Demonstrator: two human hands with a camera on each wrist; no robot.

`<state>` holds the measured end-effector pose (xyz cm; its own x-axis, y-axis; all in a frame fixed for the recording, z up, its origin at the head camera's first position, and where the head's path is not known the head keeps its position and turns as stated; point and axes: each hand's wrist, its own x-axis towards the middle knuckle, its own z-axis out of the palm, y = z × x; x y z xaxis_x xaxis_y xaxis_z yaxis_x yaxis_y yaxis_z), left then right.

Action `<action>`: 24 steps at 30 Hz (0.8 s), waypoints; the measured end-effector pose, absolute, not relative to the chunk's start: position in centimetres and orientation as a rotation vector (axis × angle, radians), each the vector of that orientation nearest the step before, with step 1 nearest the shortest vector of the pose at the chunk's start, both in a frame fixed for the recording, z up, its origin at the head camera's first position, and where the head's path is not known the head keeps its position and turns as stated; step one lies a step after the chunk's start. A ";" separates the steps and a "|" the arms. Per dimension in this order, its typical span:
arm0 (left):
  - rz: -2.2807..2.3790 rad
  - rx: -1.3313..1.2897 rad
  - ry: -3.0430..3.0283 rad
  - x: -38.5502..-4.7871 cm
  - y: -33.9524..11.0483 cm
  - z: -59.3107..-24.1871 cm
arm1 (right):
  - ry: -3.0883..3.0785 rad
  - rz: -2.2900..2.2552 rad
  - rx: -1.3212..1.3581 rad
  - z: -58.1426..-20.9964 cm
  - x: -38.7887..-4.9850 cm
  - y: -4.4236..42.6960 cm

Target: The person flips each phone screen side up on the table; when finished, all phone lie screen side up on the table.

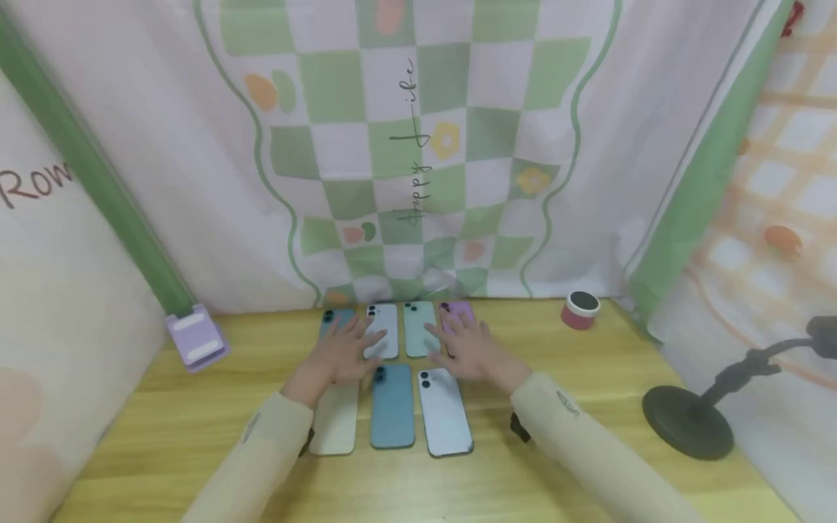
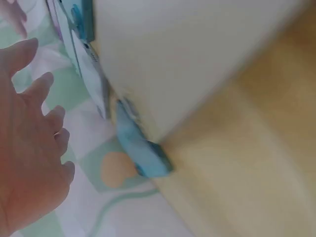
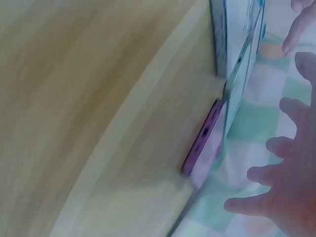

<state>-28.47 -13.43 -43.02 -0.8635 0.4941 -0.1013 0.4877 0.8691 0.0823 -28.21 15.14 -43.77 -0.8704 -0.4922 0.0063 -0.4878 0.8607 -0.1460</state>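
Note:
Two rows of smartphones lie on the wooden table, camera sides up. My left hand (image 1: 340,354), fingers spread, hovers over the back row's blue phone (image 1: 337,317) and the top of the cream phone (image 1: 334,421). My right hand (image 1: 474,347) is spread above the purple phone (image 1: 457,309). Between the hands lie a white phone (image 1: 383,330) and a mint-green phone (image 1: 419,328). Nearer me are a teal-blue phone (image 1: 392,407) and a pale-blue phone (image 1: 445,414). In both wrist views the fingers are apart from the phones and hold nothing.
A black stand (image 1: 689,423) with a jointed arm is at the right. A pink jar with a dark lid (image 1: 580,310) sits at the back right. A lilac holder (image 1: 197,338) is at the left edge. A checked curtain (image 1: 418,181) hangs behind the table (image 1: 248,407).

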 end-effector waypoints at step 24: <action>0.430 0.640 2.759 -35.5 -0.6 -44.3 | 2.891 -0.376 -0.645 -44.4 -30.7 18.4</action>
